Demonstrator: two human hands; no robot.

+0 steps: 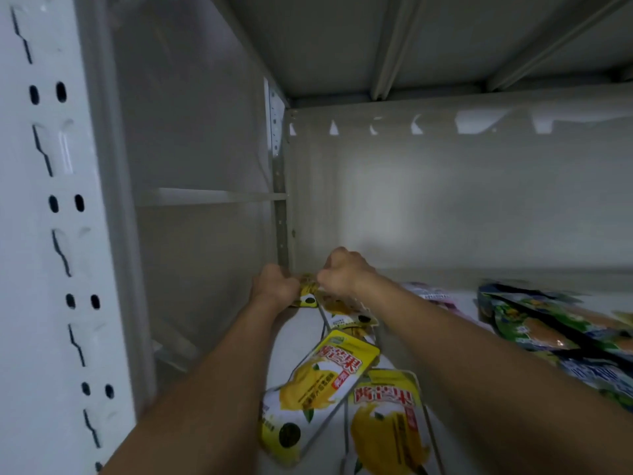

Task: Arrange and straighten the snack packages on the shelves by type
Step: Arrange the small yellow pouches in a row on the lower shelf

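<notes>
Both my arms reach deep into the shelf. My left hand [274,284] and my right hand [342,274] each grip an end of a yellow mango snack pack [308,291] at the back left corner, fingers curled round it. More yellow mango packs lie in a line toward me: one [346,315] just behind my right wrist, one [318,389] tilted between my forearms, one [387,423] flat at the front. Thin wire dividers run between them.
Green and blue snack bags [548,323] lie in a loose pile on the right of the shelf floor [291,344]. A pink-white pack [435,296] sits behind my right forearm. A perforated white upright [51,234] stands at the left; the shelf above hangs low.
</notes>
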